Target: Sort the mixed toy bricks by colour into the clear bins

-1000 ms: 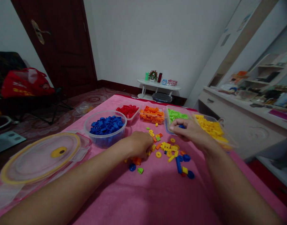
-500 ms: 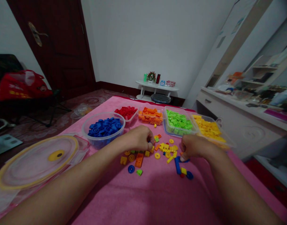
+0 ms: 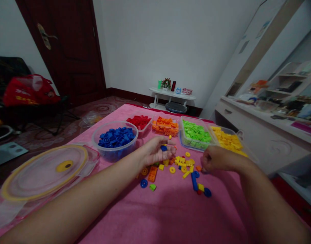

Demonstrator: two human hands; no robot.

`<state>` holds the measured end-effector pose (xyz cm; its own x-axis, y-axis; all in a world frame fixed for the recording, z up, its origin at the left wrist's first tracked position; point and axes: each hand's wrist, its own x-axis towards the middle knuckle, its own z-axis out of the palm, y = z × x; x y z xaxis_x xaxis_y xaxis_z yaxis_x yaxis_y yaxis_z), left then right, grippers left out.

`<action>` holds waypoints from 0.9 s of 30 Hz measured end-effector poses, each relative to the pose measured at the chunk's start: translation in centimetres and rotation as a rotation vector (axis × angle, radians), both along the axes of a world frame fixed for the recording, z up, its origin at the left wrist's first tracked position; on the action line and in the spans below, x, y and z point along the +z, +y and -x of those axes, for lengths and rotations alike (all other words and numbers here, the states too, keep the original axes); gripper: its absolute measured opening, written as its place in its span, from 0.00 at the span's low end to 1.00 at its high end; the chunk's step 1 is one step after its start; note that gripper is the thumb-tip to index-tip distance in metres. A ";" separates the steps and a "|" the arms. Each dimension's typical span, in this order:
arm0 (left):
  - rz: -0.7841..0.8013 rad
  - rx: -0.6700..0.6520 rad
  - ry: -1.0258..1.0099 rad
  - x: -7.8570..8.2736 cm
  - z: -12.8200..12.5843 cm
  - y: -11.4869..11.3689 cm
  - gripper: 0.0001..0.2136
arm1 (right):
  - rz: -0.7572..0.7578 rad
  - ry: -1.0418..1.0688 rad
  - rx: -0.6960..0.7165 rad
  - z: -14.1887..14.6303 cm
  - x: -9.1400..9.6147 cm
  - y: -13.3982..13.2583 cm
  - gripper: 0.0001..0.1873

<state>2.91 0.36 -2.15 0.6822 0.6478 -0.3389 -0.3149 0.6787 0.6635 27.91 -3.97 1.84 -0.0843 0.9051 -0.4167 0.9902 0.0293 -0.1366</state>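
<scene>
My left hand [image 3: 159, 151] is turned with the palm showing, its fingers curled around a small blue toy brick [image 3: 164, 148]. Below it lie an orange brick [image 3: 152, 173], a blue wheel [image 3: 144, 183] and a green piece [image 3: 152, 187]. On the right, my right hand [image 3: 215, 159] is closed, fingertips down near the cloth; what they pinch, if anything, is hidden. An orange piece [image 3: 198, 168] and a long blue brick [image 3: 194, 181] lie just left of it. Yellow bricks [image 3: 182, 161] are scattered between the hands.
Along the far side stand a round tub of blue bricks [image 3: 95, 140] and boxes of red [image 3: 139, 122], orange [image 3: 165, 126], green [image 3: 196, 132] and yellow bricks [image 3: 228, 139]. Clear lids [image 3: 43, 173] lie at the left on the pink cloth [image 3: 145, 217].
My left hand has lifted off the scattered pieces and turned its palm up, a blue brick now showing in it. My right hand has moved slightly right, away from the long blue brick.
</scene>
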 end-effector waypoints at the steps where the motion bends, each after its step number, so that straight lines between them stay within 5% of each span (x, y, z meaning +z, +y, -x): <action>1: 0.015 -0.037 -0.001 -0.3 -0.3 -0.2 0.13 | -0.069 0.054 0.017 0.5 0.6 -0.2 0.06; 6: 0.044 -0.185 -0.060 -0.8 -1.4 -1.8 0.23 | -0.536 0.268 0.080 5.5 2.6 -1.4 0.11; 11: 0.143 -0.115 -0.255 -0.8 -1.9 -2.8 0.20 | -0.621 0.422 0.210 9.9 1.6 -2.5 0.14; 17: 0.145 -0.041 -0.183 1.3 -0.6 -2.0 0.15 | -0.894 0.558 0.233 9.4 1.8 -2.1 0.11; 19: -0.018 -0.017 -0.121 3.1 0.7 -1.4 0.13 | -0.966 0.558 0.175 8.9 2.2 -2.1 0.09; 22: -0.395 0.217 0.023 6.1 3.1 -0.4 0.10 | -0.953 0.559 0.102 8.6 2.7 -2.1 0.08; 27: -1.032 0.505 0.651 8.1 7.5 2.0 0.14 | -0.885 0.577 0.090 8.5 2.2 -2.0 0.08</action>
